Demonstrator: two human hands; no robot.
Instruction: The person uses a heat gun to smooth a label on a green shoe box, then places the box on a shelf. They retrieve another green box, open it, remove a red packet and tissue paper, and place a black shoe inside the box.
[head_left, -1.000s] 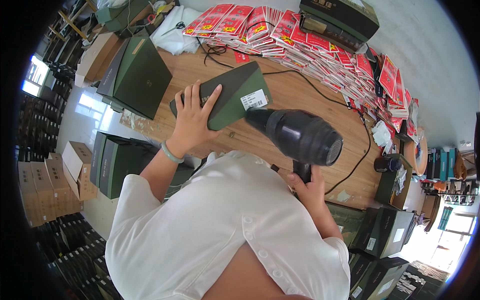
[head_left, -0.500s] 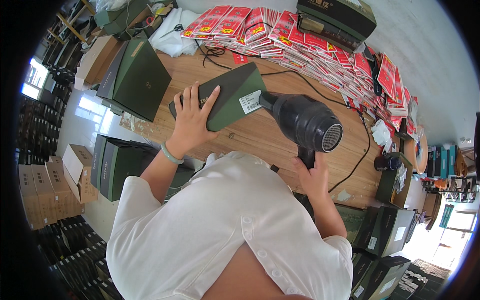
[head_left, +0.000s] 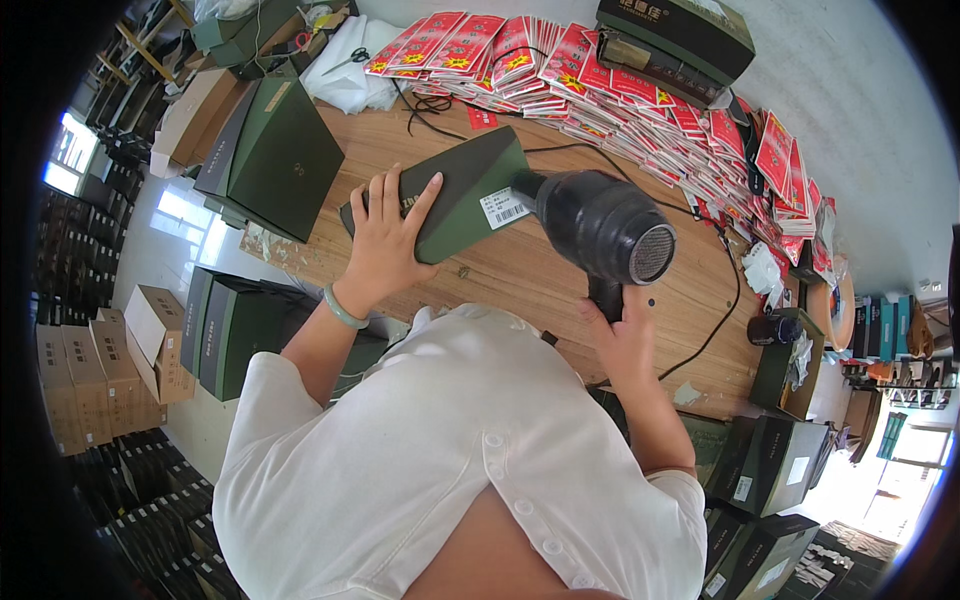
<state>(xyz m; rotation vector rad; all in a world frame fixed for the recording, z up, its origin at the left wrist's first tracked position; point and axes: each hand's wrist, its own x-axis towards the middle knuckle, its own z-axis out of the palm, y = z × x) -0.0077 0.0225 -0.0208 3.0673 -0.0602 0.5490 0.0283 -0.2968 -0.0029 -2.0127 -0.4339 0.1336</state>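
A dark green shoe box (head_left: 462,178) lies tilted on the wooden table in front of me. My left hand (head_left: 388,232) rests on its left part with fingers spread over the lid, steadying it. In my right hand (head_left: 627,340) is a black hair dryer (head_left: 598,222), held by its handle. The dryer's nozzle sits close against the box's right end, just above a white barcode label (head_left: 503,205). Whether nozzle and box touch, I cannot tell.
Stacked red printed packets (head_left: 640,120) line the table's far edge. A black cord (head_left: 735,290) curves along the right. Another green box (head_left: 275,160) stands at the left. Scissors (head_left: 352,60) lie on white plastic at the back. Boxes (head_left: 768,465) are piled at the lower right.
The hair dryer has shifted slightly left and up, its nozzle moving from over the label to above it. My left hand and the box have hardly moved.
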